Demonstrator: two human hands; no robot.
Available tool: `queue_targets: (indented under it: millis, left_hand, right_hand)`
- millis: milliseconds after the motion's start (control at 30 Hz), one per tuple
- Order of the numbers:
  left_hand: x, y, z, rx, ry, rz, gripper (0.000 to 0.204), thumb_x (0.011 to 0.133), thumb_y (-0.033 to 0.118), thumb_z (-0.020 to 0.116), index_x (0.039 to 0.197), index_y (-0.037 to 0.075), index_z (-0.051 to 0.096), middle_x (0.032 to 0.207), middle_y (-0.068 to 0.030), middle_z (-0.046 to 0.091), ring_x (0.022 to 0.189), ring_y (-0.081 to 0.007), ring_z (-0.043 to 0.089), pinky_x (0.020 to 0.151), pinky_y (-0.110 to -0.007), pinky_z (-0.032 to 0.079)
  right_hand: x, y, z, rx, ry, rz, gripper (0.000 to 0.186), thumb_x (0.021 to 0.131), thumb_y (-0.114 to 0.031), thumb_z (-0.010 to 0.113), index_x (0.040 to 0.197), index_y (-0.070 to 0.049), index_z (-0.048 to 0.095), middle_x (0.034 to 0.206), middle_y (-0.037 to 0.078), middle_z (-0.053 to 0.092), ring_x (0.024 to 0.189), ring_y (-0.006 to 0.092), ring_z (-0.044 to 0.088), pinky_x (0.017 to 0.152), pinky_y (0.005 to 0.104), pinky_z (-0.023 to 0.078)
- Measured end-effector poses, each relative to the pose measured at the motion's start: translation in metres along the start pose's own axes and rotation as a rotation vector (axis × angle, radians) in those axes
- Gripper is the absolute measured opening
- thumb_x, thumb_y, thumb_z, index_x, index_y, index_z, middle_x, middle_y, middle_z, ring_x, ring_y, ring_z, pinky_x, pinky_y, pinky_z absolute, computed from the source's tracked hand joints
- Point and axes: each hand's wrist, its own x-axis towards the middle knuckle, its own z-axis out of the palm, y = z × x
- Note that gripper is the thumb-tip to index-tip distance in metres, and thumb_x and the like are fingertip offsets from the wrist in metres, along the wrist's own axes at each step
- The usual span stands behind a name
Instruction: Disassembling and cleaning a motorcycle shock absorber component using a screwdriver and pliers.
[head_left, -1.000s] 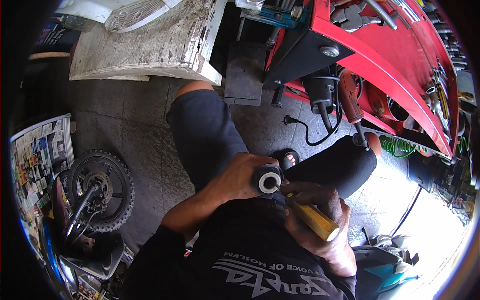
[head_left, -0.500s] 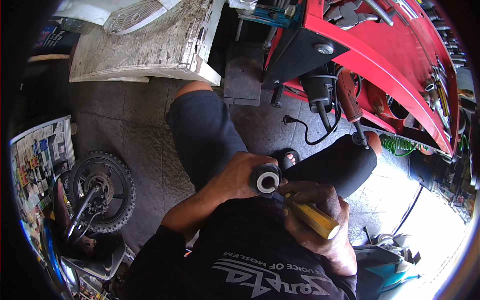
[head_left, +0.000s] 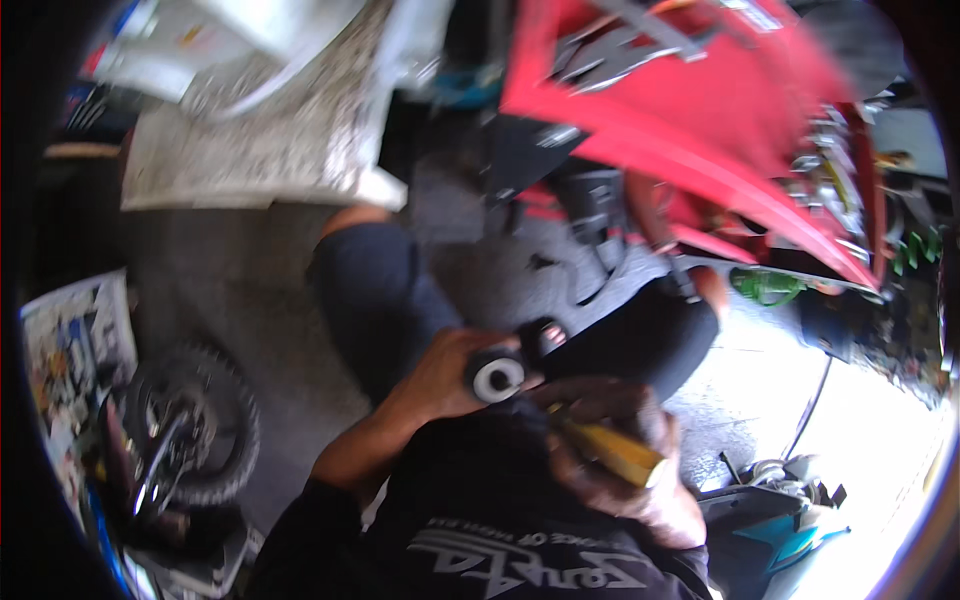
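Observation:
My left hand (head_left: 445,372) is closed round a dark cylindrical part (head_left: 496,376) with a pale ring and a dark bore at its upward end. Close by at the lower right, my right hand (head_left: 620,430) grips a yellow-handled screwdriver (head_left: 612,450); its tip lies by the part, too blurred to tell if touching. Both hands are low over my lap, between my dark-shorted legs (head_left: 370,300), in front of my black shirt.
A worn white wooden bench (head_left: 250,170) is at upper left, a red tool rack (head_left: 720,120) with tools and hanging power tools at upper right. A motorcycle wheel (head_left: 190,420) is at lower left, green coiled hose (head_left: 760,287) at right, teal bodywork (head_left: 790,545) at lower right.
The view has swung and blurred, the surroundings shifting within it. My hands and the dark part appear a little lower and further left; both grips are unchanged.

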Motion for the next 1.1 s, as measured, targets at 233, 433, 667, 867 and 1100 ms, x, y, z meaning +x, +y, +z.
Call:
queue_targets:
  millis: [233, 433, 667, 867, 1100]
  left_hand:
    - [0.01, 0.013, -0.008, 0.008, 0.083, 0.001, 0.027, 0.078, 0.013, 0.084, 0.073, 0.005, 0.059, 0.064, -0.0093, 0.061, 0.056, -0.021, 0.06, 0.055, -0.033, 0.048]
    - [0.007, 0.009, -0.013, 0.04, 0.186, 0.159, 0.025, 0.077, 0.007, 0.084, 0.077, 0.004, 0.059, 0.068, -0.0084, 0.061, 0.06, -0.0191, 0.061, 0.057, -0.032, 0.048]
    - [-0.005, -0.008, -0.012, 0.139, 0.356, 0.229, 0.024, 0.078, 0.008, 0.082, 0.072, 0.005, 0.059, 0.065, -0.0098, 0.06, 0.056, -0.0232, 0.06, 0.055, -0.034, 0.047]
    - [-0.002, -0.02, -0.017, 0.276, 0.297, 0.072, 0.02, 0.084, 0.004, 0.077, 0.083, 0.005, 0.057, 0.069, -0.0049, 0.061, 0.061, -0.015, 0.062, 0.056, -0.029, 0.05]
    - [0.012, 0.013, -0.02, 0.454, 0.283, 0.309, 0.02, 0.092, 0.022, 0.069, 0.103, 0.006, 0.065, 0.095, -0.0086, 0.067, 0.086, -0.0241, 0.064, 0.078, -0.037, 0.052]
  right_hand:
    - [0.001, -0.026, -0.055, -0.137, 0.151, 0.03, 0.034, 0.09, -0.01, 0.072, 0.117, 0.001, 0.053, 0.099, 0.021, 0.067, 0.081, 0.0391, 0.071, 0.068, 0.0426, 0.056]
    - [0.025, -0.031, -0.123, -0.291, 0.645, -0.057, 0.029, 0.097, -0.017, 0.066, 0.116, 0.003, 0.057, 0.088, 0.01, 0.064, 0.08, 0.0219, 0.064, 0.072, 0.0349, 0.053]
    - [0.028, -0.002, -0.337, -0.459, 1.301, -0.162, 0.035, 0.102, -0.034, 0.059, 0.098, 0.0, 0.064, 0.069, -0.002, 0.053, 0.064, 0.007, 0.042, 0.059, 0.0277, 0.036]
    - [0.031, 0.061, -0.384, -0.253, 1.226, -0.059, 0.033, 0.101, -0.033, 0.062, 0.107, -0.002, 0.064, 0.084, 0.0, 0.061, 0.074, 0.0078, 0.055, 0.066, 0.0268, 0.046]
    - [0.05, 0.065, -0.384, -0.226, 1.142, -0.115, 0.023, 0.097, -0.02, 0.066, 0.108, 0.0, 0.066, 0.083, -0.001, 0.064, 0.072, 0.0057, 0.055, 0.063, 0.026, 0.046]
